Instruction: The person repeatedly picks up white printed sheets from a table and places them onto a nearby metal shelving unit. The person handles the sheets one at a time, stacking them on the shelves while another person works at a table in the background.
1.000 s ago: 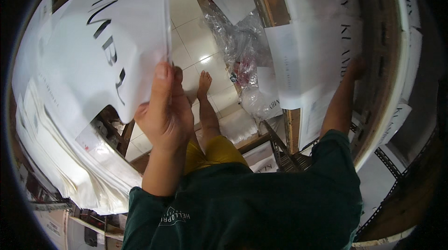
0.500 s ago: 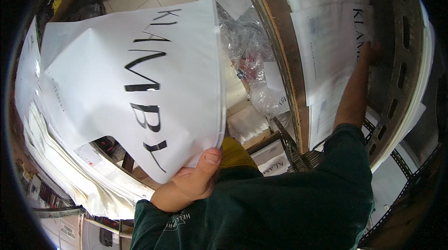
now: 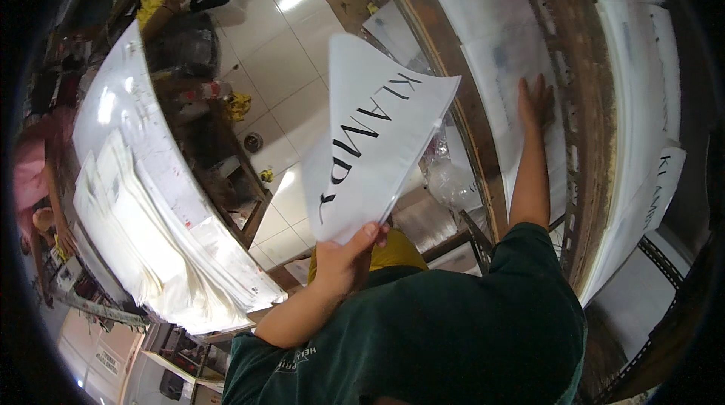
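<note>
My left hand (image 3: 347,258) pinches the lower corner of a thin white sheet (image 3: 359,156) with large black lettering down it. The sheet stands up from my fingers, its upper part bent, and whether it is paper or a flat bag I cannot tell. On the right my right arm stretches out over a rack level, and my right hand (image 3: 536,103) lies with spread fingers on white sheets (image 3: 498,50) there. These sheets have faint marks. It grips nothing that I can see.
A pile of white sheets (image 3: 140,239) lies on a pale table (image 3: 181,186) at left, near another person's hand (image 3: 66,239). More lettered sheets (image 3: 653,201) fill the rack at far right. Clear plastic wrap (image 3: 453,178) sits beside the rack's wooden edge (image 3: 453,65). Tiled floor (image 3: 264,50) shows between.
The view has turned, showing more floor and the left table. The lettered sheet has swung away and bends more. My right hand has shifted from the rack's inner edge onto the sheets, fingers spread.
</note>
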Available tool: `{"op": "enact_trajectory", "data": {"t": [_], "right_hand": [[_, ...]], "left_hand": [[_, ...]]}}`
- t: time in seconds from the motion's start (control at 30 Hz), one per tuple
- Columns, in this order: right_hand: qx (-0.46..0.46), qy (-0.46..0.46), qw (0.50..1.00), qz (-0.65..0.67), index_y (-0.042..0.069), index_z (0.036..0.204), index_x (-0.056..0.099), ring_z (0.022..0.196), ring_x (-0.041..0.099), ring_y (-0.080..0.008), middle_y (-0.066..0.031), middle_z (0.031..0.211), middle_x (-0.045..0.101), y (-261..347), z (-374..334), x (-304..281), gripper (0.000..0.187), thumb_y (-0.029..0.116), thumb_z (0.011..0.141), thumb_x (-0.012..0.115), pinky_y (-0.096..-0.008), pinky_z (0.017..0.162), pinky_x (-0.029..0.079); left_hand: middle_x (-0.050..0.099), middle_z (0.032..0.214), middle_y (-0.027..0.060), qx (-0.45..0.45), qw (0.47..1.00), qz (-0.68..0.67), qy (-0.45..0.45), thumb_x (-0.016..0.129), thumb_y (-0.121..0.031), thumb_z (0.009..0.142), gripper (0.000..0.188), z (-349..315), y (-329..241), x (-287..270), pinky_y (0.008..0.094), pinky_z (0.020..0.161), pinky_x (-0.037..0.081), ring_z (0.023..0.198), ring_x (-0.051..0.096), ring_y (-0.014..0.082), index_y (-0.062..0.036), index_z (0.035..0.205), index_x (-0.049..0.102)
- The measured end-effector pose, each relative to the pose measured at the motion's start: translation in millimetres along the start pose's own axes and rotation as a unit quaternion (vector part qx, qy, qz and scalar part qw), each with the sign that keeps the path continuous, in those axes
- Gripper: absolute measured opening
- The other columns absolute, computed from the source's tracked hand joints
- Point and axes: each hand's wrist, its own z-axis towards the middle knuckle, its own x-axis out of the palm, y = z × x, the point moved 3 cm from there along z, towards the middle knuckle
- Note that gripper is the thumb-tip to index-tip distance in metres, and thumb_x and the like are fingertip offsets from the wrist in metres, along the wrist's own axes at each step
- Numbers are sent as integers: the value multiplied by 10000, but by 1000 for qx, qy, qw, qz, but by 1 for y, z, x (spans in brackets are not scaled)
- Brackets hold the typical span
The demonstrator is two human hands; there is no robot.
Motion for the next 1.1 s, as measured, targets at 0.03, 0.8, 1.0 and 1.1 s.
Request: {"op": "enact_trajectory", "data": {"t": [0.03,0.8,1.0,1.1], "right_hand": [[2,-9,1000,16,137,1342,253,1273,204,-336,-166,1377,235,4,-5,-3,669,560,831,344,-478,1004,180],[-216,134,820,513,-30,1009,497,777,521,-180,-100,895,532,118,-457,3,246,-20,773,429,-285,727,422],[-148,74,851,499,1,1022,461,866,487,-189,-109,994,473,81,-445,28,328,-61,703,416,-299,749,419],[-114,55,849,513,6,1039,465,865,485,-188,-102,1016,465,83,-462,3,349,-60,699,414,-304,759,421]], "left_hand": [[548,886,79,-35,999,-14,-5,633,-65,753,364,-1,3,-4,256,631,441,761,547,165,-16,1063,449],[575,891,33,-67,963,190,177,666,-256,731,475,-128,35,-170,240,608,453,740,560,129,-100,1130,460],[558,994,23,-12,959,234,157,642,-398,730,599,-190,4,-268,283,692,429,865,526,130,-148,1221,406],[557,1009,23,39,963,221,152,619,-395,751,558,-242,-30,-293,286,723,425,900,520,139,-152,1211,414]]}}
